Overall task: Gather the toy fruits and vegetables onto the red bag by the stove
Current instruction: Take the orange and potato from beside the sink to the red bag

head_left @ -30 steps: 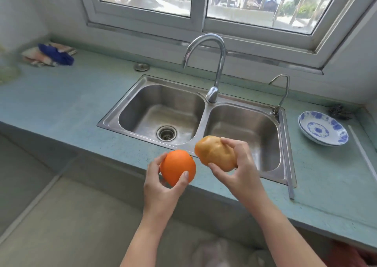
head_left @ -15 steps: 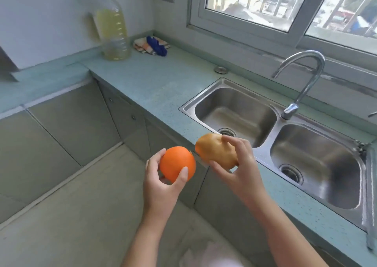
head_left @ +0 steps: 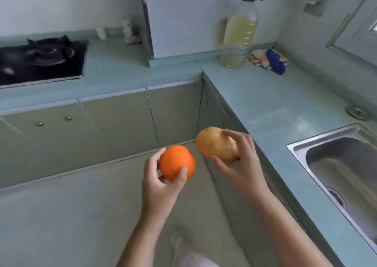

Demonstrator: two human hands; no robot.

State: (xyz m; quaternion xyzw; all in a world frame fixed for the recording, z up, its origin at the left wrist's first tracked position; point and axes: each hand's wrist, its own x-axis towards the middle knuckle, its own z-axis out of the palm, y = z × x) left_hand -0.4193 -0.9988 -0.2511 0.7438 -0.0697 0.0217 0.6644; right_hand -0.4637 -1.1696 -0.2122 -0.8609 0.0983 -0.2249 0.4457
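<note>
My left hand (head_left: pixel 161 187) grips a toy orange (head_left: pixel 176 162), bright and round, held over the floor in the middle of the view. My right hand (head_left: pixel 240 162) holds a tan toy potato (head_left: pixel 216 144) just to the right of the orange, fingers wrapped over its top and underside. The two toys are close but apart. The black stove (head_left: pixel 38 60) sits on the counter at the far left. No red bag shows in this view.
A teal L-shaped counter (head_left: pixel 265 99) runs along the back and right. On it stand a large oil bottle (head_left: pixel 238 36) and a folded cloth (head_left: pixel 271 59) in the corner. A steel sink (head_left: pixel 344 160) lies at right. Green cabinet doors (head_left: pixel 114 121) face the floor.
The view has swung left from the sink and window toward the counter corner and stove. Both hands keep the same grip on the orange and potato, held in front of me.
</note>
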